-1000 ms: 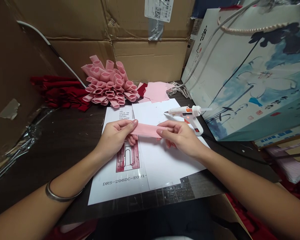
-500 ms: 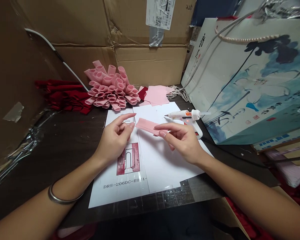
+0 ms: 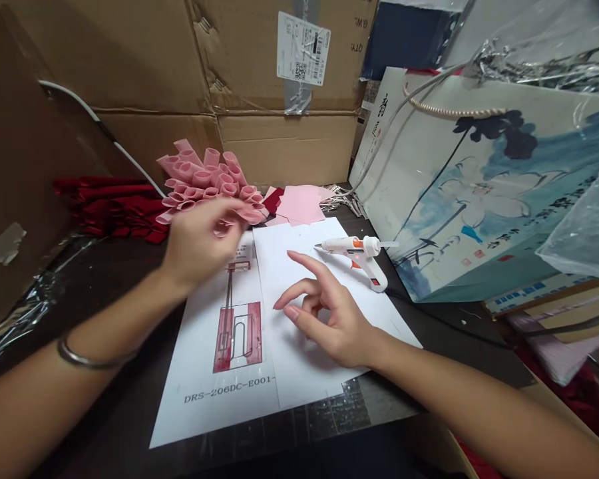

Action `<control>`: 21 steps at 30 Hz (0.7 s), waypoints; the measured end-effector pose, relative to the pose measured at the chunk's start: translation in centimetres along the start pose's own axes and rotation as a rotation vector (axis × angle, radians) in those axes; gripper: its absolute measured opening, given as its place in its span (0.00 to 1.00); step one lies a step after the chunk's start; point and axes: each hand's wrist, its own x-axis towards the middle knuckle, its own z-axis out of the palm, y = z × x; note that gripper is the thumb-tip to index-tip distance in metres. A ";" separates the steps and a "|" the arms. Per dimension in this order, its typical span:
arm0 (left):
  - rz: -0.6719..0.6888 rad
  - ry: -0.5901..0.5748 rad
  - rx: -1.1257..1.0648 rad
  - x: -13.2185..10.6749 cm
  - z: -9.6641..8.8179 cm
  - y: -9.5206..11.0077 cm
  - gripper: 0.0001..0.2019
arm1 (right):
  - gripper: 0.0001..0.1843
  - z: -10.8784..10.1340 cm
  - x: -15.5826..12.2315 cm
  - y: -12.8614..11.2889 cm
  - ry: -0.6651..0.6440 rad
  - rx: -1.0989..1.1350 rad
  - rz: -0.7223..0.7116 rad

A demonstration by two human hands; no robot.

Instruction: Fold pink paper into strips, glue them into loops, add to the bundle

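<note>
My left hand (image 3: 199, 239), blurred by motion, is raised over the left part of the white paper. Its thumb and fingers come together in a pinch at the front of the bunch of pink rolled tubes (image 3: 202, 174). A pink rolled piece (image 3: 252, 214) shows at the fingertips, partly merging with the tubes behind. My right hand (image 3: 329, 309) is open above the white sheet (image 3: 299, 372), fingers apart and holding nothing. A white glue gun (image 3: 354, 247) lies beyond it on the right, its nozzle pointing left.
Red folded pieces (image 3: 112, 206) lie at the left back. Flat pink squares (image 3: 302, 203) and metal clips (image 3: 347, 199) lie by the cardboard box (image 3: 284, 150). A paper bag (image 3: 459, 193) stands at right. A printed drawing (image 3: 237, 339) is on the left sheet.
The pink piece has left my right hand, which now stands open and lower. My left hand has moved left and up to the pink tubes. The view has shifted slightly.
</note>
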 end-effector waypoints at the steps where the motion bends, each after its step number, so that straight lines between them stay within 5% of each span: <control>1: -0.011 0.007 0.067 1.6 -0.7 -0.7 0.14 | 0.32 0.0 0.0 0.2 0.009 -0.029 -0.010; 5: -0.098 0.079 0.103 7.9 -2.5 -4.6 0.34 | 0.24 0.1 0.2 1.1 0.019 -0.149 -0.085; 7: -0.200 0.323 0.180 10.2 -2.6 -6.7 0.18 | 0.24 0.1 0.4 1.5 0.036 -0.179 -0.131; 8: -0.225 0.341 0.192 11.0 -2.5 -7.7 0.16 | 0.24 0.0 0.5 1.7 0.047 -0.190 -0.148; 12: -0.275 0.204 0.338 12.8 -2.1 -10.0 0.12 | 0.23 -0.3 0.6 2.0 0.060 -0.240 -0.159; 21: -0.414 -0.092 0.658 12.9 -1.3 -11.4 0.15 | 0.20 -0.2 0.6 1.9 0.054 -0.274 -0.190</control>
